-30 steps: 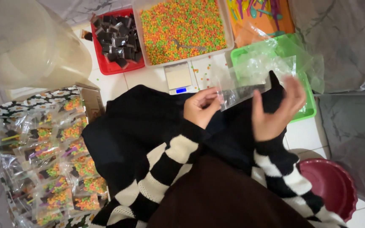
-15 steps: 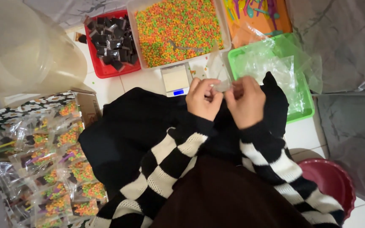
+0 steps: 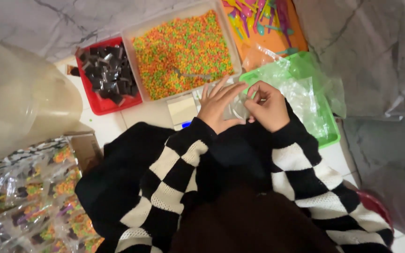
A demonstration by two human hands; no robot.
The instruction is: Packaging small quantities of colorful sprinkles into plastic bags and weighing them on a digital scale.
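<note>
Nearest the camera are the two checked black-and-white sleeves, rising to the hands, which meet over a dark lap. Between them is a small clear plastic bag, thin, see-through and crinkled; whether anything is in it cannot be told. The left hand lies flat and open beneath and beside the bag, fingers stretched out and fanned away from the body. The right hand is curled, its fingertips pinched on the bag's top edge, knuckles up. The two hands are touching, both on the bag.

Well to the left of the hands, a box of filled packets shows coloured bits through clear wrapping. Just beyond the left hand sits a small white scale. Beyond the right hand is a green tray with a heap of clear bags in it. Further out, past the scale, a white tray holds orange, green and yellow candy bits; left of it is a red tray of dark pieces, and right of it an orange tray of coloured plastic spoons
</note>
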